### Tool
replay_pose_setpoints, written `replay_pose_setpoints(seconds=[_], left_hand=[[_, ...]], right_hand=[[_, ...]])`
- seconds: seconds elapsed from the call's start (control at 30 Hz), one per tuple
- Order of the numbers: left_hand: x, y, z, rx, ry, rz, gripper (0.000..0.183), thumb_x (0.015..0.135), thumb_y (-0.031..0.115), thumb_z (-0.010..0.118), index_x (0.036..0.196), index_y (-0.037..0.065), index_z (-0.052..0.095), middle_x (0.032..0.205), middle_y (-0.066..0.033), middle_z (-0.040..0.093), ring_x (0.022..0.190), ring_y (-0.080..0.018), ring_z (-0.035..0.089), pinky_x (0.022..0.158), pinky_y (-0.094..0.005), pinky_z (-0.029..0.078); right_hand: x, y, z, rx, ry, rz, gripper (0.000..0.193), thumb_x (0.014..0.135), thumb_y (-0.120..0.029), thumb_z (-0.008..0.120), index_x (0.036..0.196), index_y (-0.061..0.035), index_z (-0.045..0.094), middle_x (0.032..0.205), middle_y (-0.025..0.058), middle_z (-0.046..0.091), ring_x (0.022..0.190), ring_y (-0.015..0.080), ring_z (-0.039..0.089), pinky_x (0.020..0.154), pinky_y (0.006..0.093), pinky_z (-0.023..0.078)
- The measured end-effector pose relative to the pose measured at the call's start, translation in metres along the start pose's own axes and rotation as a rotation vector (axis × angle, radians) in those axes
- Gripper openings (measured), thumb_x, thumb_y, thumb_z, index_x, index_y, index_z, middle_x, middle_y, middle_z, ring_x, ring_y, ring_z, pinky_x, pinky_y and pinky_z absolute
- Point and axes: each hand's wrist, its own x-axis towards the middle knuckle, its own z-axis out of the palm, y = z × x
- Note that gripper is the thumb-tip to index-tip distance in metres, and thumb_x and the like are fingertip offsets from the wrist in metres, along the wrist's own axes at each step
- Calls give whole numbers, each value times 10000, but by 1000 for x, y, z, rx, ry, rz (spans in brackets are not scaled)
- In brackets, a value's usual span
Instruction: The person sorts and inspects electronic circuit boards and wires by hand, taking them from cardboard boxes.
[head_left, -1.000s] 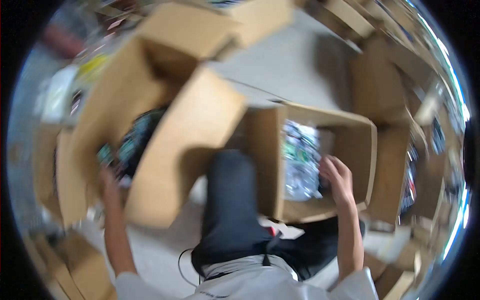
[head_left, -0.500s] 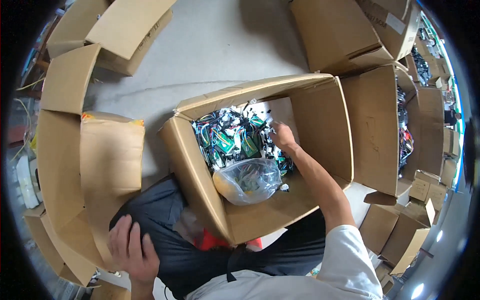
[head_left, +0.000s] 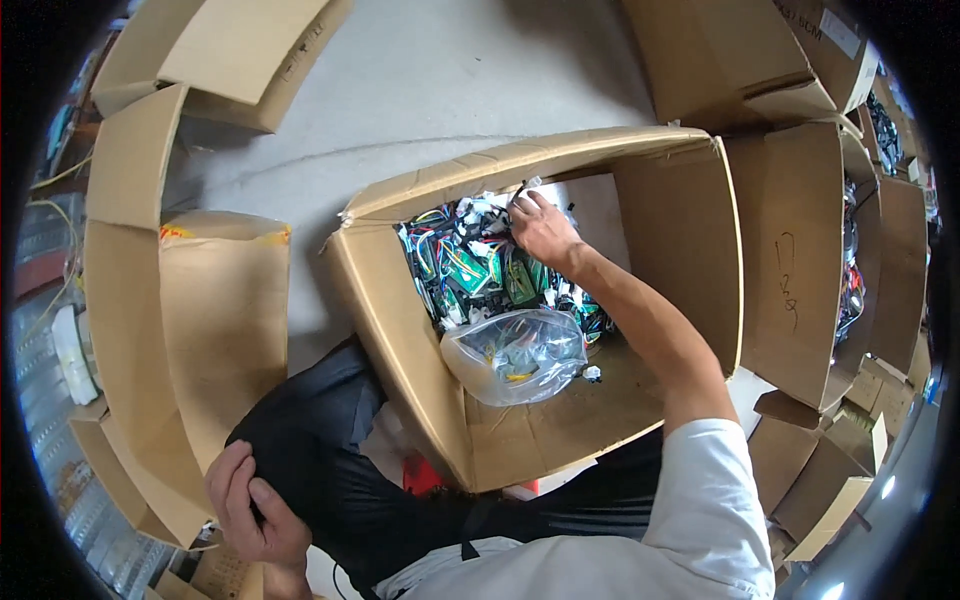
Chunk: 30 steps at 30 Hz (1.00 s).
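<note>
My right hand [head_left: 545, 235] reaches into a large open cardboard box [head_left: 400, 375], over a heap of green circuit boards [head_left: 466, 270] with coloured wires and white plugs. Its fingers are closed at a short black cable with a white plug [head_left: 533, 184] that pokes up past the fingertips; the grip itself is partly hidden. Nearer to me in the box lies a clear plastic bag [head_left: 515, 365] with some wired pieces in it. My left hand [head_left: 258, 515] rests against my black-trousered knee [head_left: 300, 420], fingers loosely bent, thumb apart, holding nothing visible.
An open cardboard box [head_left: 225, 320] stands on the left, another box [head_left: 240, 50] beyond it. To the right is a tall box [head_left: 785, 260] with cables inside. More boxes [head_left: 820, 480] stand at the lower right. Grey floor [head_left: 430, 80] shows at the far side.
My right hand has moved left and farther away across the heap, to the cable. The fingers of my left hand are more bent at the knee. The view has shifted slightly.
</note>
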Motion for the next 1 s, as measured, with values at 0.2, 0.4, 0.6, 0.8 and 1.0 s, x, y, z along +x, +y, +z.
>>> replay_pose_setpoints(seconds=[0.2,0.4,0.6,0.8,1.0], left_hand=[[4,6,-3,-66,123,55,169,918,-30,557,1063,-68,634,1077,-195,668,963,-356,636,861,-422,514],[-11,83,20,-810,117,-96,133,950,-10,569,1013,-34,684,998,-142,692,916,-231,669,814,-350,540],[-23,182,139,-1793,-434,-769,432,1030,436,535,1179,32,551,1059,-66,603,953,-159,588,852,-313,517],[2,191,124,-2130,-57,-816,251,1032,277,572,1140,50,576,1031,-53,644,896,-153,635,790,-332,562],[-34,140,93,-2679,-696,-377,536,955,281,659,1392,6,516,1448,-180,510,1274,-302,559,1079,-443,462]], right_hand=[[-83,-8,-116,507,30,662,235,902,-285,656,850,-61,607,783,176,670,772,379,676,662,497,525],[-134,-57,-236,1027,380,968,268,977,-246,644,913,14,640,676,161,646,576,234,623,558,378,483],[-154,-137,-291,1180,713,1024,211,1008,-204,617,981,-9,693,633,-24,559,578,36,482,514,222,401],[-174,-212,-325,1269,902,1074,215,1001,-172,634,1084,21,680,844,-4,655,754,50,573,664,212,463],[-202,-232,-396,2426,965,758,314,1042,-251,510,949,0,674,1084,150,705,878,231,688,878,390,561]])
